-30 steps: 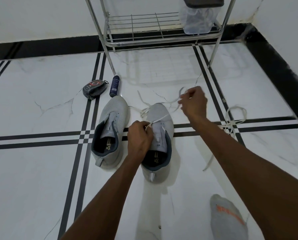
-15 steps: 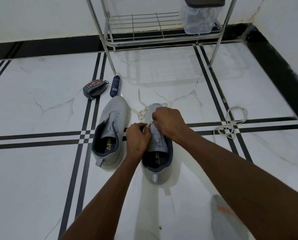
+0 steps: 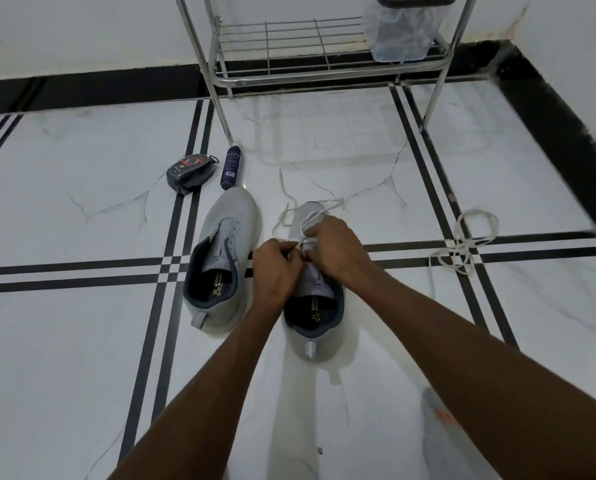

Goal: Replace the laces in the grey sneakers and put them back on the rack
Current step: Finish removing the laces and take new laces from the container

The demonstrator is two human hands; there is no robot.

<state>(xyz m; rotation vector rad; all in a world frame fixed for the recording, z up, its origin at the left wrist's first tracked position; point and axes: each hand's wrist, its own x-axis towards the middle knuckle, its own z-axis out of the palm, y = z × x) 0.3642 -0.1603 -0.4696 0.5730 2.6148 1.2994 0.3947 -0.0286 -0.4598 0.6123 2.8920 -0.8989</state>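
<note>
Left hand (image 3: 278, 268) and right hand (image 3: 338, 249) both pinch the white lace (image 3: 291, 214) over the right grey sneaker (image 3: 315, 306) on the floor (image 3: 82, 341), feeding eyelets; left sneaker (image 3: 225, 251) lies unlaced beside it

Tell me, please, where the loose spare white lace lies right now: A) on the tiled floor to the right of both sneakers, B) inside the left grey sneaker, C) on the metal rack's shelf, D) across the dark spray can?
A: the loose spare white lace lies bunched on the white tiled floor, right of both grey sneakers.
</note>
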